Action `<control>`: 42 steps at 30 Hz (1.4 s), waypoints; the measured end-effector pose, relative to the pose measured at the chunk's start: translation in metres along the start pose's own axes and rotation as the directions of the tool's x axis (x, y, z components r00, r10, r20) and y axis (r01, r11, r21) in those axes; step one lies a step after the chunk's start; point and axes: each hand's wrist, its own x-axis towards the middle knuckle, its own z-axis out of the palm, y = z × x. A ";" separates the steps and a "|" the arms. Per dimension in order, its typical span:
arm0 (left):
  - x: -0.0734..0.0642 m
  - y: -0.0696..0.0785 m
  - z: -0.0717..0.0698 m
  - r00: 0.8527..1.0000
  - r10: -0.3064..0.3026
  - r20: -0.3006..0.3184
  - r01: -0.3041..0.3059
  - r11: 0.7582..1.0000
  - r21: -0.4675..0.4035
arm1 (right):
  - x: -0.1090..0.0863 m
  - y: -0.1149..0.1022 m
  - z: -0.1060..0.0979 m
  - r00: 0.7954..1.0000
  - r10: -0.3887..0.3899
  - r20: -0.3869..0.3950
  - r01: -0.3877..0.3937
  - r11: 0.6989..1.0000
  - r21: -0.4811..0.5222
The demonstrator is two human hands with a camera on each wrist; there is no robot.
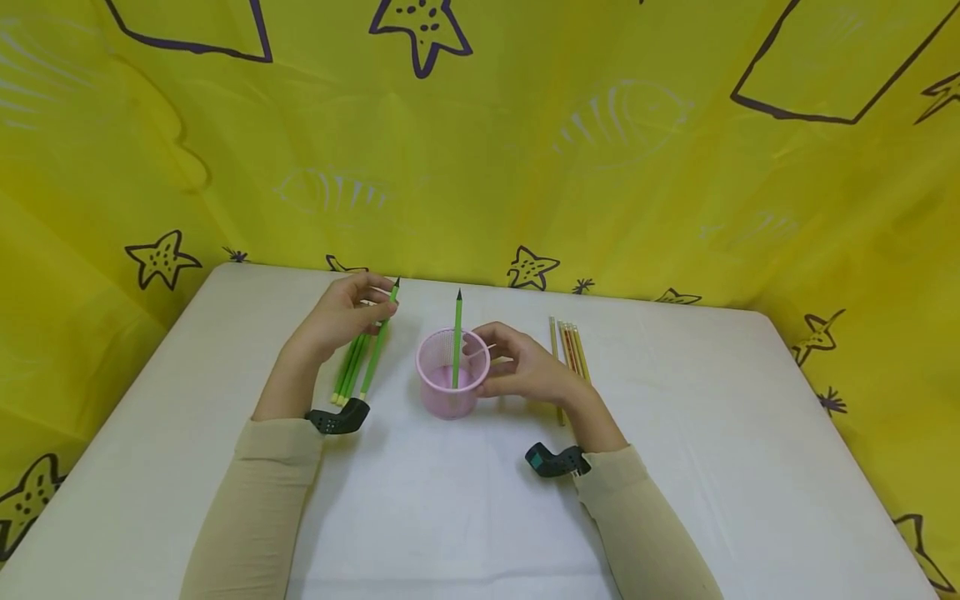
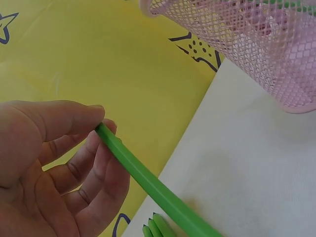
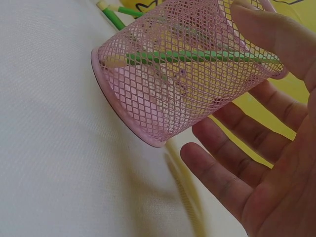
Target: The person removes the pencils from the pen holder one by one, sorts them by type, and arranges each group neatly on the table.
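My left hand point(image 1: 341, 315) pinches a green pencil point(image 1: 377, 354) near its dark tip, between thumb and fingertips. The pencil slants down toward me, its pale end low by the table. Beside it, three more green pencils point(image 1: 349, 372) lie together, partly behind the hand. At the middle stands a pink mesh cup point(image 1: 447, 403) with one green pencil point(image 1: 457, 329) upright in it, tip up. My right hand point(image 1: 528, 367) holds the cup's right side at the rim; in the right wrist view the thumb point(image 3: 261, 27) lies against the mesh, the other fingers spread behind.
Right of the cup, several yellow pencils point(image 1: 576, 346) lie in a group, with a single yellow pencil point(image 1: 553, 335) alongside, partly hidden by the right hand. White cloth covers the table point(image 1: 420, 517). A yellow patterned curtain point(image 1: 480, 167) hangs behind the table and at its sides.
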 end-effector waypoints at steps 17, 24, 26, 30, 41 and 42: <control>0.003 -0.009 0.003 1.000 -0.014 -0.001 0.014 0.999 0.034 | 0.000 -0.001 0.000 1.000 -0.016 0.011 0.016 1.000 0.017; 0.007 -0.015 0.006 0.999 -0.026 -0.042 0.030 0.995 0.099 | -0.001 -0.002 0.000 1.000 0.000 0.002 -0.001 1.000 0.013; 0.008 -0.016 0.007 0.998 -0.027 -0.062 0.036 0.989 0.141 | 0.000 -0.002 0.000 1.000 0.000 0.002 0.000 1.000 0.014; 0.008 -0.017 0.009 0.995 -0.029 -0.095 0.049 0.976 0.213 | 0.000 -0.002 0.000 1.000 -0.006 0.006 0.006 1.000 0.017; 0.008 -0.020 0.012 0.986 -0.011 -0.165 0.069 0.934 0.352 | -0.001 0.000 0.000 1.000 -0.014 0.008 0.014 1.000 0.009; 0.008 -0.022 0.012 0.985 -0.003 -0.170 0.067 0.926 0.370 | 0.000 -0.001 0.000 1.000 -0.014 0.007 0.014 1.000 0.006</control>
